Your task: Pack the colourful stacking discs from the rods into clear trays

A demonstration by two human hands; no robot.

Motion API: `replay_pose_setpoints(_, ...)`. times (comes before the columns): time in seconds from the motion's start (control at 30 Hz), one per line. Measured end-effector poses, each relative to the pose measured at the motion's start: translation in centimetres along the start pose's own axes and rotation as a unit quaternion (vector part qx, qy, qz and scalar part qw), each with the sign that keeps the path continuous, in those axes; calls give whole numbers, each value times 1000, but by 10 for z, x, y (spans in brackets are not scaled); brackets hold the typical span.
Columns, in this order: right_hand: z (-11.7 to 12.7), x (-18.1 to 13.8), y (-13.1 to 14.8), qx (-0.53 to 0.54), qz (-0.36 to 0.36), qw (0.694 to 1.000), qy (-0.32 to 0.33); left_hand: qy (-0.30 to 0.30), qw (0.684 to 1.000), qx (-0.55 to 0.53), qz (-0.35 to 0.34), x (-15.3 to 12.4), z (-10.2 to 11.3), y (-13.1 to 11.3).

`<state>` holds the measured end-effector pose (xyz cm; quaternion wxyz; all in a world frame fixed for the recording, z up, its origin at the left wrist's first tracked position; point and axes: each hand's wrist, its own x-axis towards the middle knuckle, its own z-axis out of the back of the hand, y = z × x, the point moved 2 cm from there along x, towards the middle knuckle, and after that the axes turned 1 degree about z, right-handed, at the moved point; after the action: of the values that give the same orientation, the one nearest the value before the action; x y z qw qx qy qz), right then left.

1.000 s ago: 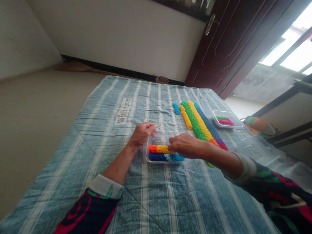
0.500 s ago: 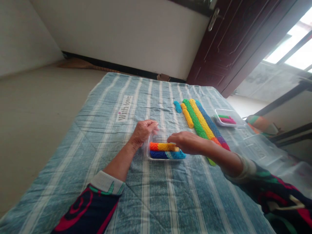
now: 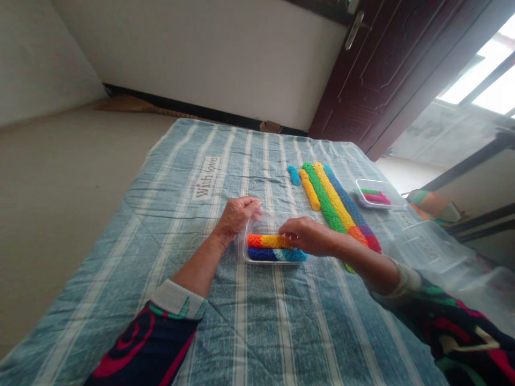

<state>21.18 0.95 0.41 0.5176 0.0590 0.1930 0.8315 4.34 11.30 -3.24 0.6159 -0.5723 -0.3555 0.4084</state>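
A clear plastic container (image 3: 263,261) rests on the striped cloth in front of me. Inside it lie an orange-and-yellow bumpy roll (image 3: 263,241) and, nearer me, a dark-blue-and-light-blue roll (image 3: 261,254), side by side. My left hand (image 3: 237,215) is closed at the container's far left corner, thumb and fingers pinched on its rim. Over the right side of the container, my right hand (image 3: 308,235) is closed with bent fingers at the yellow end of the orange-and-yellow roll. Its fingertips partly cover that end.
Long bumpy rolls in green (image 3: 324,198), yellow (image 3: 333,195) and blue (image 3: 346,193) lie to the right, beside short yellow (image 3: 309,191) and blue (image 3: 293,175) pieces. Another clear container (image 3: 376,198) holds pink and green pieces. Clear plastic boxes (image 3: 430,246) stand at right.
My right hand has shifted slightly, and its fingertips now show more clearly at the yellow end of the roll. My left hand stays at the container's corner.
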Motion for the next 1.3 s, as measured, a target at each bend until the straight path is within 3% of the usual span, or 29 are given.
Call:
replay_pose_setpoints(0.5, 3, 5, -3, 28, 34, 999, 5, 2, 1000, -1, -5, 2, 0, 4)
replay_pose_setpoints(1.3, 5, 4, -3, 0, 28, 1000, -8, -2, 1000, 13, -6, 2, 2, 1)
